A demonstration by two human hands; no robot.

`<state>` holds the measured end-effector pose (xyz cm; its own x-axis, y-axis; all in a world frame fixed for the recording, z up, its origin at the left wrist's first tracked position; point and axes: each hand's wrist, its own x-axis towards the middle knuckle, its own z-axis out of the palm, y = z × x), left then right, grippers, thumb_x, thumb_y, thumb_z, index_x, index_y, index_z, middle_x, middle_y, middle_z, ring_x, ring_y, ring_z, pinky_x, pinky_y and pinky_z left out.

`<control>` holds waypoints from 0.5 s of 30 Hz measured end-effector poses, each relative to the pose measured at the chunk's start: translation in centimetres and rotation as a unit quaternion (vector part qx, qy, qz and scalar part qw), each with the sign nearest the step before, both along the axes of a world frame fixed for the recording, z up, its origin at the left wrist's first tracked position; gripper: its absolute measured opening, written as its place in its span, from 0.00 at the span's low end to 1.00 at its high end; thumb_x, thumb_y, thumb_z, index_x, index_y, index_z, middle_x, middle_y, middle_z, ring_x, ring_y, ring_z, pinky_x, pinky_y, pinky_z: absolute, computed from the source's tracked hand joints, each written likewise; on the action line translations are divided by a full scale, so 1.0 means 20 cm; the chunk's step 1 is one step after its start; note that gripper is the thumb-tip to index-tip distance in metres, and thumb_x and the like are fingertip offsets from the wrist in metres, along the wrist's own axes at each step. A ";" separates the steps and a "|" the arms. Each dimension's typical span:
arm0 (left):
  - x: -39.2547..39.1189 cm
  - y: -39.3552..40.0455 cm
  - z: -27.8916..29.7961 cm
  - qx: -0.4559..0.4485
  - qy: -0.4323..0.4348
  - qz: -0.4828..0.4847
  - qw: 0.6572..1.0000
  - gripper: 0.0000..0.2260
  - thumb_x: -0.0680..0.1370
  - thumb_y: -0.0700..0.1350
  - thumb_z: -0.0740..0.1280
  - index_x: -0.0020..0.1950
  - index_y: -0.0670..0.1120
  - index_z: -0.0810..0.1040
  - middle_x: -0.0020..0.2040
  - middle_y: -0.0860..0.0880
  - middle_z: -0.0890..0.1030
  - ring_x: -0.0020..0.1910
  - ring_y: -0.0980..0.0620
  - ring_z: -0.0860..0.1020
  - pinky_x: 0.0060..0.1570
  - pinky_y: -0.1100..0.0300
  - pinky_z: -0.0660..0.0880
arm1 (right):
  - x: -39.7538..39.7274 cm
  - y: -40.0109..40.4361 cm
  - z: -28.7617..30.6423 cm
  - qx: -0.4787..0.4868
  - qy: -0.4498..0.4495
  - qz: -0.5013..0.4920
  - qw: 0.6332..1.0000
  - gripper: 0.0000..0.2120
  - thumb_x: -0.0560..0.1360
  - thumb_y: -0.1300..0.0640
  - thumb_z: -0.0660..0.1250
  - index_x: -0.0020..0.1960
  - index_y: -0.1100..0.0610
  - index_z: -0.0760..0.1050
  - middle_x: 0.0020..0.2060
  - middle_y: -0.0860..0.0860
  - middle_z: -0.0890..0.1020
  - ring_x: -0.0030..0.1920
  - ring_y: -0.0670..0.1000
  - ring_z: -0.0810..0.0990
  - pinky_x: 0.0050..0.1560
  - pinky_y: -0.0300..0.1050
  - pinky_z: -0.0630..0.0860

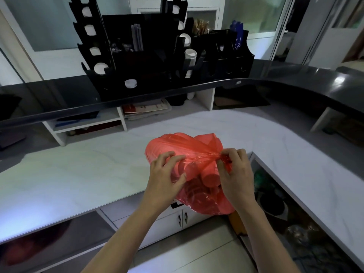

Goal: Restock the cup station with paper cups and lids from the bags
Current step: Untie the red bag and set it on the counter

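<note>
A red plastic bag [177, 146] full of stacked cups lies on the white marble counter [78, 170], its lower end hanging over the front edge. My left hand [167, 174] grips the bag's side with curled fingers. My right hand [234, 170] pinches the twisted knot at the bag's neck. The black cup station [157, 62] stands on the raised dark counter behind, with white cups and lids showing in its left and middle round slots.
The dark raised ledge [275, 83] curves across the back. Shelves under it hold papers [145, 110]. To the right the counter turns toward me, with clutter on the floor below [275, 203]. White cabinet doors [181, 217] sit under the bag.
</note>
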<state>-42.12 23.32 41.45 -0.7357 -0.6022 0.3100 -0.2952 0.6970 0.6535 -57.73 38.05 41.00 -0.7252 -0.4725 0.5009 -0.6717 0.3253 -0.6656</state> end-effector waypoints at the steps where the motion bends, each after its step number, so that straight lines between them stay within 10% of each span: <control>1: -0.04 0.00 0.00 0.000 0.002 -0.001 1.000 0.21 0.77 0.47 0.73 0.70 0.57 0.76 0.70 0.56 0.68 0.66 0.57 0.62 0.66 0.62 0.59 | -0.03 0.00 0.00 -0.001 0.002 -0.003 1.000 0.08 0.79 0.55 0.68 0.58 0.50 0.75 0.51 0.42 0.71 0.52 0.49 0.75 0.53 0.56 0.78; 15: -0.58 -0.18 -0.05 0.025 -0.008 -0.039 0.999 0.22 0.78 0.49 0.72 0.71 0.57 0.75 0.71 0.56 0.67 0.69 0.56 0.61 0.69 0.59 0.60 | -0.53 -0.13 -0.01 0.002 0.013 -0.022 1.000 0.10 0.79 0.55 0.68 0.56 0.44 0.71 0.50 0.40 0.71 0.51 0.48 0.76 0.50 0.55 0.80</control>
